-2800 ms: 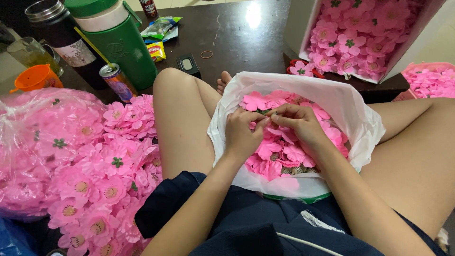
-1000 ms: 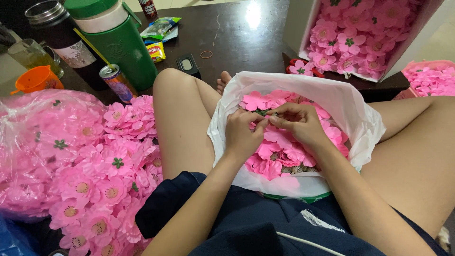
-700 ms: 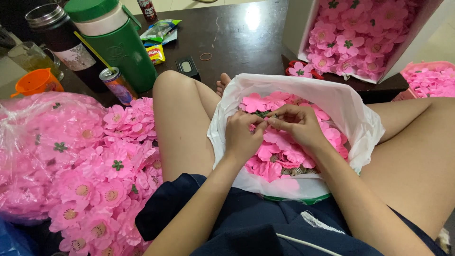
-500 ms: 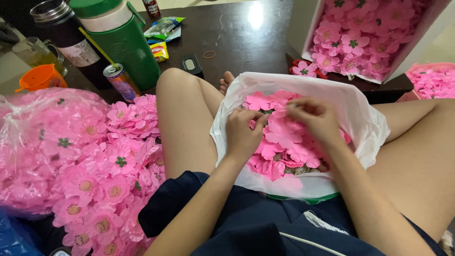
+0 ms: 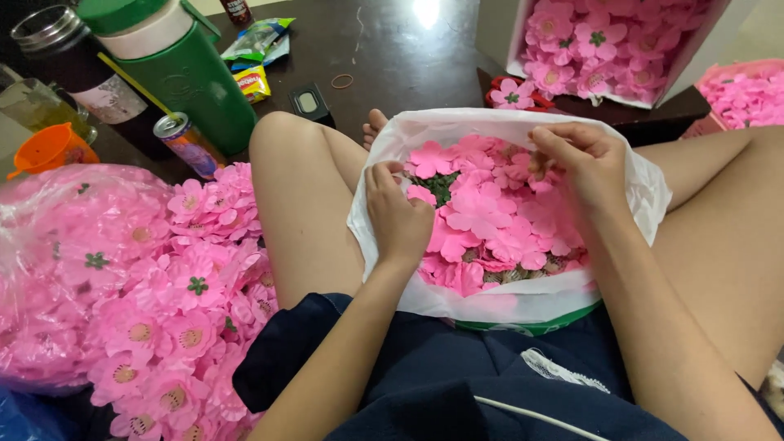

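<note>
- A white plastic bag point(image 5: 645, 192) of loose pink petals point(image 5: 490, 220) sits in the seated person's lap.
- The left hand point(image 5: 398, 214) is curled, fingertips closed on a petal at the bag's left edge.
- The right hand point(image 5: 584, 163) pinches petals near the far rim.
- Beyond, a green jug point(image 5: 184, 77) stands on the dark worktop point(image 5: 392, 49).
</note>
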